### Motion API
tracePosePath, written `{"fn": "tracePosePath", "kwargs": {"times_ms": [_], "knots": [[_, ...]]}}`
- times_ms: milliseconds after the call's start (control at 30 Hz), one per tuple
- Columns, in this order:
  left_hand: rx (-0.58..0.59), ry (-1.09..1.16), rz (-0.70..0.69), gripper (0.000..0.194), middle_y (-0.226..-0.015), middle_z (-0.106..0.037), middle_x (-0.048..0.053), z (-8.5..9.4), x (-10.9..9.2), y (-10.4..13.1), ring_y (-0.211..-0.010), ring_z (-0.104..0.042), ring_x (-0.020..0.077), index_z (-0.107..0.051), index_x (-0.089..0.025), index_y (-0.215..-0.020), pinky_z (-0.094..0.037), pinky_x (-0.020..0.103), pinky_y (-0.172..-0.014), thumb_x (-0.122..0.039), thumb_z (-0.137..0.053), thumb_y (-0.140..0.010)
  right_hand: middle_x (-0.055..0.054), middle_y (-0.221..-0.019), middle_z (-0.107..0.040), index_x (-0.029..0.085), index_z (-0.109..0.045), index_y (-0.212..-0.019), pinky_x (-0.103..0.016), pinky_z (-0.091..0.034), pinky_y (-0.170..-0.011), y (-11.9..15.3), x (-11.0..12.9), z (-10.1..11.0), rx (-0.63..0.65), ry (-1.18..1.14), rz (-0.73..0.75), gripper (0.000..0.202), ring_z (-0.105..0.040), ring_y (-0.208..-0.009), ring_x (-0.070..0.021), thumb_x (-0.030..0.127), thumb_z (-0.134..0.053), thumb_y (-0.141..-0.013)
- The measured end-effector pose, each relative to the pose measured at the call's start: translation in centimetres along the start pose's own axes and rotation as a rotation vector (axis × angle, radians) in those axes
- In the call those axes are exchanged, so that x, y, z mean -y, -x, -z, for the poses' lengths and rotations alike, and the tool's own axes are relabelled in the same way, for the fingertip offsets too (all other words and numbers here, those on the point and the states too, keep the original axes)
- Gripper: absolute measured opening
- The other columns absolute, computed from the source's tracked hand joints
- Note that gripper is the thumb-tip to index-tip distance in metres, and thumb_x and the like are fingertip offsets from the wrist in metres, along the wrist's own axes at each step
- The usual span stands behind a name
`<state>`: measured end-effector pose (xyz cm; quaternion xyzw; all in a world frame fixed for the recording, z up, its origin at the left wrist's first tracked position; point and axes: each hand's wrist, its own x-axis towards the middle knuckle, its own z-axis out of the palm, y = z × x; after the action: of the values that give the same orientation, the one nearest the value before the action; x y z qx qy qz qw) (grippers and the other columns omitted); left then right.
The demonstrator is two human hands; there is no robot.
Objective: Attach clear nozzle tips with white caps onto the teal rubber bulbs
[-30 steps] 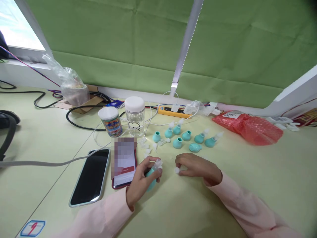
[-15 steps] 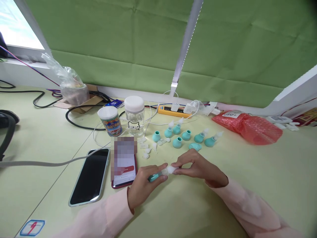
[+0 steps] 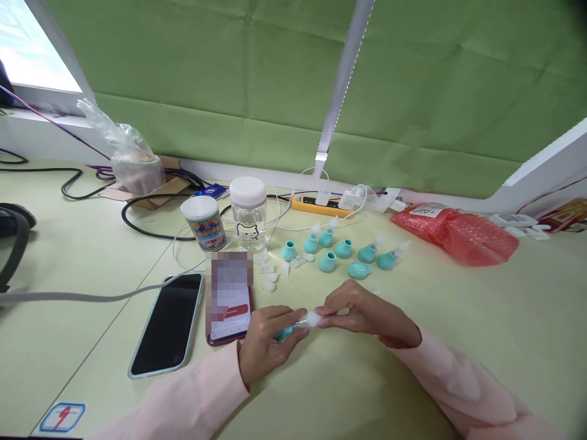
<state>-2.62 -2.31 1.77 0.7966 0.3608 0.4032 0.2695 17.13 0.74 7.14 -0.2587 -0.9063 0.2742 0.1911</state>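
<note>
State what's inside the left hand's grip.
A teal bulb, with a clear piece toward the right hand, which pinches a white tip there. The left hand covers most of the bulb; its rear end cannot be seen.

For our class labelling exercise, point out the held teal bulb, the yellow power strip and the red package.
Held teal bulb (image 3: 285, 333), head view: exposed side.
Yellow power strip (image 3: 316, 209), head view: front side.
Red package (image 3: 459, 235), head view: middle.
</note>
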Motion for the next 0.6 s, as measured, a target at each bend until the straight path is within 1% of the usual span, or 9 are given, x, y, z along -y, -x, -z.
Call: {"fn": "tracePosePath", "kwargs": {"times_ms": [167,267,333,367,433,500,600], "knots": [[-0.031,0.101,-0.035,0.02,-0.066,-0.061,0.007,0.0,0.0,0.2,-0.057,-0.054,0.0133,-0.064,-0.013,-0.092,-0.041,0.023,-0.052,-0.019,-0.056,-0.075,-0.004,-0.057,-0.063,0.014,-0.068,-0.078,-0.018,-0.039,-0.045,-0.2,-0.1,-0.4,-0.087,-0.235,-0.072,0.017,-0.051,-0.046,-0.0078,0.027,-0.059,-0.073],[-0.052,0.15,-0.062,0.02,-0.067,-0.062,0.008,0.0,-0.3,0.3,-0.057,-0.054,0.0137,-0.064,-0.011,-0.092,-0.041,0.024,-0.053,-0.016,-0.058,-0.073,-0.005,-0.057,-0.065,0.013,-0.069,-0.072,-0.018,-0.042,-0.042,-0.2,0.2,-0.6,-0.091,-0.408,-0.181,0.016,-0.052,-0.044,-0.0086,0.026,-0.065,-0.065],[-0.069,0.181,-0.044,0.02,-0.067,-0.062,0.008,0.1,-0.6,0.3,-0.057,-0.053,0.014,-0.065,-0.011,-0.09,-0.04,0.024,-0.053,-0.016,-0.058,-0.073,-0.005,-0.058,-0.066,0.012,-0.069,-0.069,-0.018,-0.045,-0.041,-0.3,0.2,-0.7,-0.093,-0.548,-0.284,0.017,-0.055,-0.044,-0.0093,0.026,-0.068,-0.061],[-0.07,0.205,-0.004,0.019,-0.066,-0.061,0.008,0.3,-0.9,0.1,-0.057,-0.052,0.0139,-0.065,-0.01,-0.089,-0.04,0.024,-0.053,-0.017,-0.058,-0.073,-0.006,-0.06,-0.066,0.011,-0.069,-0.07,-0.019,-0.047,-0.042,-0.3,0.1,-0.7,-0.09,-0.623,-0.339,0.018,-0.057,-0.046,-0.0103,0.026,-0.069,-0.06],[-0.031,0.301,0.142,0.018,-0.062,-0.059,0.006,0.6,-1.5,-0.2,-0.055,-0.05,0.0129,-0.066,-0.011,-0.085,-0.038,0.023,-0.051,-0.021,-0.057,-0.074,-0.007,-0.066,-0.067,0.011,-0.068,-0.073,-0.021,-0.051,-0.046,-0.5,-0.1,-0.8,-0.077,-0.763,-0.428,0.021,-0.062,-0.055,-0.0138,0.027,-0.069,-0.06],[0.076,0.49,0.317,0.02,-0.06,-0.056,0.004,1.0,-2.1,-0.7,-0.053,-0.047,0.0114,-0.066,-0.011,-0.08,-0.037,0.022,-0.05,-0.026,-0.054,-0.076,-0.007,-0.066,-0.067,0.01,-0.068,-0.073,-0.022,-0.053,-0.048,-0.7,-0.2,-0.8,-0.066,-0.865,-0.473,0.022,-0.063,-0.059,-0.016,0.029,-0.067,-0.062],[0.184,0.811,0.523,0.025,-0.06,-0.054,0.003,1.3,-2.3,-1.2,-0.05,-0.046,0.0099,-0.065,-0.01,-0.078,-0.035,0.022,-0.049,-0.031,-0.052,-0.077,-0.005,-0.057,-0.064,0.008,-0.067,-0.071,-0.022,-0.053,-0.045,-1.0,-0.3,-0.7,-0.097,-0.899,-0.498,0.024,-0.062,-0.052,-0.0135,0.031,-0.065,-0.064]]}}
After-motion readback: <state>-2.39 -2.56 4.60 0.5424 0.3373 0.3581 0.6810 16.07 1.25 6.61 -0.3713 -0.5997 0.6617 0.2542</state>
